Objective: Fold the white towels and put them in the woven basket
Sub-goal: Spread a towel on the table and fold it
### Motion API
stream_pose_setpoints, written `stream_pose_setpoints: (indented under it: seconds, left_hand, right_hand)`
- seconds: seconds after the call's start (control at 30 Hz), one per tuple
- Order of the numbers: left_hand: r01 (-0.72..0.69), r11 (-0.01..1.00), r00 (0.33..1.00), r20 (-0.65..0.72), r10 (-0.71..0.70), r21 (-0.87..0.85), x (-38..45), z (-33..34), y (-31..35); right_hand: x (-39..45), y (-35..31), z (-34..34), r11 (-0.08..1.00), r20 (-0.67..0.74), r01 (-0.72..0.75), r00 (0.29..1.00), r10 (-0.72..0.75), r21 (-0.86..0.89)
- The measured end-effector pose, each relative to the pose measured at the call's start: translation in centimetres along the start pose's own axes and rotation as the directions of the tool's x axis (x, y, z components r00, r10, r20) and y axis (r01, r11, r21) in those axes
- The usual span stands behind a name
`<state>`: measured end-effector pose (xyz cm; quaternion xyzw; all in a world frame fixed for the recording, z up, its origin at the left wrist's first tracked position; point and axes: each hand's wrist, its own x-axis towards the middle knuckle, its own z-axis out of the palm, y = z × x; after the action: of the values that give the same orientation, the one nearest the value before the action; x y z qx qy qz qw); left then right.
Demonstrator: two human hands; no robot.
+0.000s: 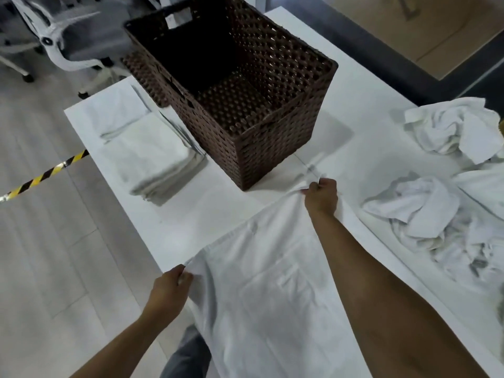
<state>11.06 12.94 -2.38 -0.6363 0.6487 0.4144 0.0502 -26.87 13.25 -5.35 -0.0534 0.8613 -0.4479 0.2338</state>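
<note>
- The place looked like an office or workroom set up for a laundry-folding job.
- A white table (191,214) served as the work surface.
- Beyond the table's far left corner stood a grey office chair (68,36) on castors.
- Left of the table, yellow-and-black hazard tape (43,175) ran over a pale plank floor (41,255).

A dark brown woven rectangular basket (245,110) stands upright and empty at upper centre. A flat white cloth towel (261,282) spreads across the lower centre, its far corners lifted. Folded white towels (147,156) lie stacked left of the basket; crumpled white towels (441,203) heap at the right edge.
</note>
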Motion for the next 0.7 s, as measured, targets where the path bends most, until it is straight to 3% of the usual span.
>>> stream_pose_setpoints:
  seconds: [0.07, 0.17, 0.23, 0.3, 0.37, 0.5, 0.7]
  left_hand:
    - [-0.015, 0.999, 1.0, 0.009, 0.015, 0.038, 0.2, -0.1, 0.3]
    - [-0.061, 0.99, 0.998, 0.022, 0.059, 0.131, 0.5, 0.1, 0.7]
    - [-0.087, 0.977, 0.996, 0.029, 0.083, 0.193, 0.8, 0.4, 0.9]
    - [-0.07, 0.972, 0.998, 0.021, 0.067, 0.222, 1.1, 0.7, 1.3]
    - [-0.057, 0.97, 0.998, 0.017, 0.054, 0.237, 1.6, 0.9, 1.5]
    - [-0.053, 0.962, 0.999, 0.027, 0.047, 0.269, 2.2, 0.9, 1.7]
    - [-0.066, 0.963, 0.997, 0.047, 0.056, 0.26, 2.1, 0.3, 2.1]
  right_hand:
    - [0.4, 0.1, 0.0, 0.994, 0.016, 0.064, 0.998, -0.063, -0.085]
    - [0.8, 0.3, -0.4, 0.937, 0.168, 0.21, 0.971, -0.167, -0.28]
    - [0.7, 0.8, -0.6, 0.911, 0.247, 0.28, 0.946, -0.209, -0.302]
    - [0.1, 1.6, -0.6, 0.87, 0.225, 0.384, 0.918, -0.325, -0.308]
    - [-0.7, 2.8, -0.5, 0.781, 0.183, 0.459, 0.888, -0.422, -0.423]
    - [-1.4, 4.8, -0.5, 0.661, 0.43, 0.488, 0.863, -0.267, -0.569]
    - [-4.0, 7.9, -3.0, 0.743, 0.36, 0.44, 0.889, -0.282, -0.505]
